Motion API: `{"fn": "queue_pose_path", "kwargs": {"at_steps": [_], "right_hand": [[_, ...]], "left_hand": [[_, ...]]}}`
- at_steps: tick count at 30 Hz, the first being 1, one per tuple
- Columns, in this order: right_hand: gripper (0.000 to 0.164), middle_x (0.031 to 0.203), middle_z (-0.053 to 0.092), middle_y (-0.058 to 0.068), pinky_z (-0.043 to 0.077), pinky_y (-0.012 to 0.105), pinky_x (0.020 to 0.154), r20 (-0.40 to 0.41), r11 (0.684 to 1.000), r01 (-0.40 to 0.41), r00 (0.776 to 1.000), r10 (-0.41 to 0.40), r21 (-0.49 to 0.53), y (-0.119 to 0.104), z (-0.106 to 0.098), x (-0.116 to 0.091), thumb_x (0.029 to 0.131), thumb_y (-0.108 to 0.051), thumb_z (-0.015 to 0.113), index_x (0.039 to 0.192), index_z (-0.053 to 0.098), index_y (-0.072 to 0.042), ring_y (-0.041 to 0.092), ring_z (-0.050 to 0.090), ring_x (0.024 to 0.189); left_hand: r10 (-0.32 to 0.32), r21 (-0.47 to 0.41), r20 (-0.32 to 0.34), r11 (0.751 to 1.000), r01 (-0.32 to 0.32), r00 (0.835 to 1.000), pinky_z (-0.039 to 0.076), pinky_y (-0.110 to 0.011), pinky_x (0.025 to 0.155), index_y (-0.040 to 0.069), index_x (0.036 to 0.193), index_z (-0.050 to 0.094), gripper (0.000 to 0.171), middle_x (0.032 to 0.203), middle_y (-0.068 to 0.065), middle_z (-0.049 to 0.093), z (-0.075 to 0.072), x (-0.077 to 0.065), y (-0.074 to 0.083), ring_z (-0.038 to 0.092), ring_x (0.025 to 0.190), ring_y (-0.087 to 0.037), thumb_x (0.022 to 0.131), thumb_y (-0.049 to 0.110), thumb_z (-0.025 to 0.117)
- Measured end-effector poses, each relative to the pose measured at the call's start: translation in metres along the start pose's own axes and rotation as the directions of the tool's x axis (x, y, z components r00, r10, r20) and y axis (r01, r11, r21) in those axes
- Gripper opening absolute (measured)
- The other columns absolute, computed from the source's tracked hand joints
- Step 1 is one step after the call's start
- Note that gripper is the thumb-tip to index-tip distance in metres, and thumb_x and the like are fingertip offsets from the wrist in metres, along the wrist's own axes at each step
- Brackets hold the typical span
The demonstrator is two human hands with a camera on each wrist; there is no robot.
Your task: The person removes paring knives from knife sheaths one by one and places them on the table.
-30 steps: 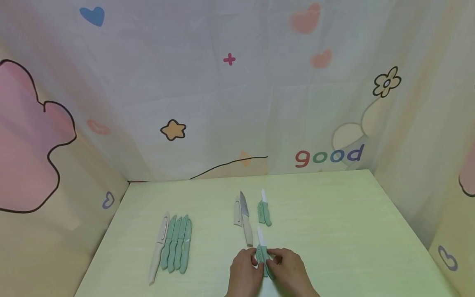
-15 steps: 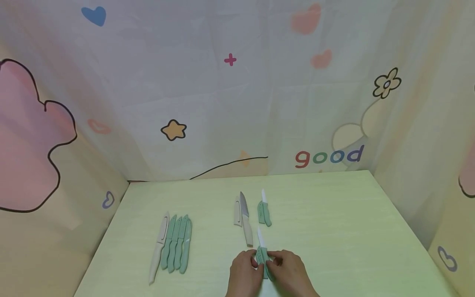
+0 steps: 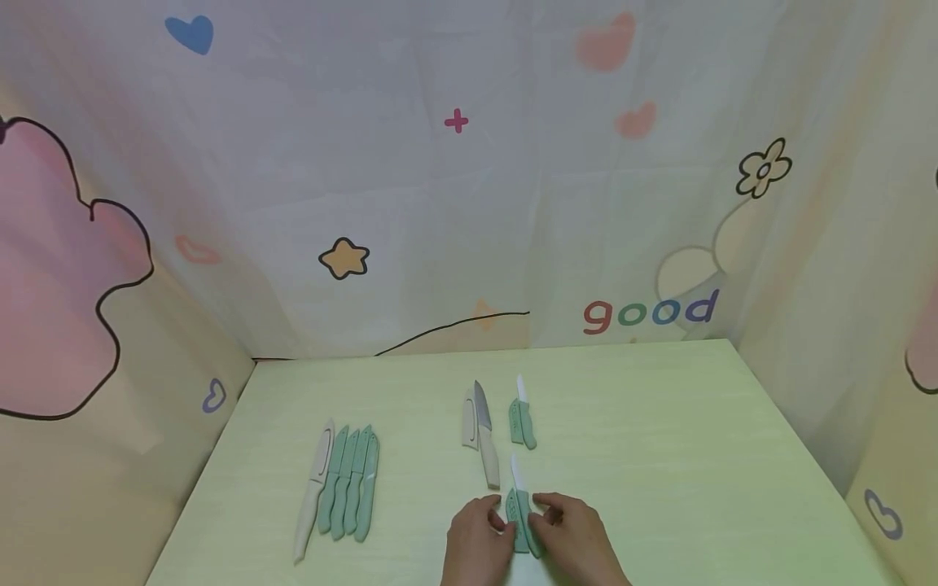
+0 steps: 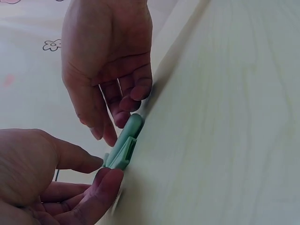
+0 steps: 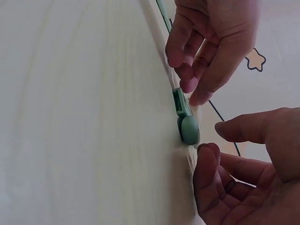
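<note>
A small green-handled paring knife [image 3: 519, 482], white blade pointing away, lies on the table beside its green sheath [image 3: 515, 521]. My left hand [image 3: 479, 535] is at the sheath's left side, thumb tip right at its edge and index finger spread away from it. On the other side, my right hand [image 3: 575, 533] has its thumb close to the green handle [image 5: 190, 130], with thumb and index finger parted. Neither hand has its fingers wrapped round the knife or sheath. In the left wrist view, the left fingertips [image 4: 110, 180] overlap the sheath's near end.
Farther back lie another green paring knife [image 3: 526, 423] with its sheath and a beige knife [image 3: 487, 448] beside a beige sheath [image 3: 470, 419]. To the left, several green sheathed knives [image 3: 352, 484] line up beside a long beige sheathed knife [image 3: 313, 492]. A printed curtain [image 3: 410, 179] surrounds the table [image 3: 659, 423].
Both hands have loosened from the knife and sheath and spread slightly apart; the left moved a little left. The knife and sheath lie slightly lower in view. The other knives stay put.
</note>
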State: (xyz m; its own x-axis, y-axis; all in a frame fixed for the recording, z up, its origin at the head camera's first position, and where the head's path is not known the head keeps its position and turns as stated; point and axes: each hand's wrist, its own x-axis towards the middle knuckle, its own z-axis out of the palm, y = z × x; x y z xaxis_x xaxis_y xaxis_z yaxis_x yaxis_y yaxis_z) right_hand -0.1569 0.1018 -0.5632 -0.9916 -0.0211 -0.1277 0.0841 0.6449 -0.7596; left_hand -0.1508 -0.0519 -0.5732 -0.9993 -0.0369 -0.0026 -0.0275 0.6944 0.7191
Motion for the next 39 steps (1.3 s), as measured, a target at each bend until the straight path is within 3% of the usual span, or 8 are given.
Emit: {"fn": "queue_pose_path", "kwargs": {"at_steps": [5,10,17,21,27,39], "right_hand": [[0.032,0.072,0.06,-0.003,0.044,0.027,0.052,-0.015,0.998,-0.016,1.0,0.017,0.057,-0.003,-0.001,0.0,0.084,-0.022,0.07,0.113,0.07,-0.009,0.012,0.049,0.061],[0.028,0.075,0.061,-0.001,0.045,0.024,0.049,-0.006,0.983,0.003,1.0,-0.002,0.183,-0.008,-0.001,-0.002,0.086,-0.02,0.069,0.113,0.07,-0.01,0.013,0.051,0.059],[0.03,0.078,0.065,0.009,0.049,0.024,0.048,0.109,0.908,0.022,0.991,-0.075,0.418,-0.017,0.001,-0.008,0.09,-0.018,0.066,0.116,0.067,-0.003,0.017,0.054,0.052],[0.03,0.081,0.066,0.01,0.051,0.025,0.05,0.145,0.875,0.005,0.986,-0.086,0.483,-0.023,0.004,-0.009,0.091,-0.016,0.066,0.117,0.066,-0.001,0.018,0.056,0.055],[0.029,0.085,0.065,0.008,0.059,0.035,0.056,0.17,0.859,0.006,0.98,-0.108,0.512,-0.029,0.012,-0.01,0.092,-0.01,0.064,0.118,0.065,0.002,0.026,0.061,0.069],[0.037,0.097,0.067,0.01,0.058,0.028,0.064,0.154,0.828,0.071,0.97,-0.187,0.556,-0.032,0.037,-0.012,0.09,-0.017,0.066,0.123,0.063,-0.002,0.019,0.063,0.081]], "left_hand": [[-0.022,-0.02,-0.01,1.0,0.022,1.0,0.044,-0.025,0.052,0.002,0.105,0.07,0.033,0.067,0.01,0.056,-0.008,-0.001,0.002,0.046,0.057,-0.002,0.076,0.015,0.078],[-0.012,-0.032,-0.015,0.999,0.011,1.0,0.045,-0.025,0.053,0.002,0.107,0.07,0.034,0.069,0.01,0.058,-0.016,-0.006,-0.002,0.048,0.058,-0.002,0.077,0.018,0.078],[0.028,-0.065,-0.024,0.997,-0.029,0.999,0.051,-0.025,0.054,0.0,0.108,0.069,0.036,0.073,0.01,0.06,-0.022,-0.013,-0.012,0.052,0.059,0.001,0.078,0.016,0.077],[0.027,-0.077,-0.031,0.997,-0.03,0.999,0.053,-0.025,0.056,0.001,0.11,0.068,0.036,0.075,0.009,0.062,-0.027,-0.014,-0.013,0.056,0.062,0.002,0.078,0.015,0.077],[0.005,-0.1,-0.019,0.995,-0.007,1.0,0.055,-0.026,0.057,0.002,0.113,0.067,0.038,0.078,0.007,0.062,-0.036,-0.014,-0.013,0.059,0.064,0.001,0.079,0.015,0.077],[-0.024,-0.063,-0.072,0.998,0.019,0.997,0.055,-0.027,0.06,0.003,0.112,0.068,0.039,0.082,0.004,0.063,-0.054,-0.015,-0.024,0.061,0.071,-0.005,0.076,0.016,0.077]]}}
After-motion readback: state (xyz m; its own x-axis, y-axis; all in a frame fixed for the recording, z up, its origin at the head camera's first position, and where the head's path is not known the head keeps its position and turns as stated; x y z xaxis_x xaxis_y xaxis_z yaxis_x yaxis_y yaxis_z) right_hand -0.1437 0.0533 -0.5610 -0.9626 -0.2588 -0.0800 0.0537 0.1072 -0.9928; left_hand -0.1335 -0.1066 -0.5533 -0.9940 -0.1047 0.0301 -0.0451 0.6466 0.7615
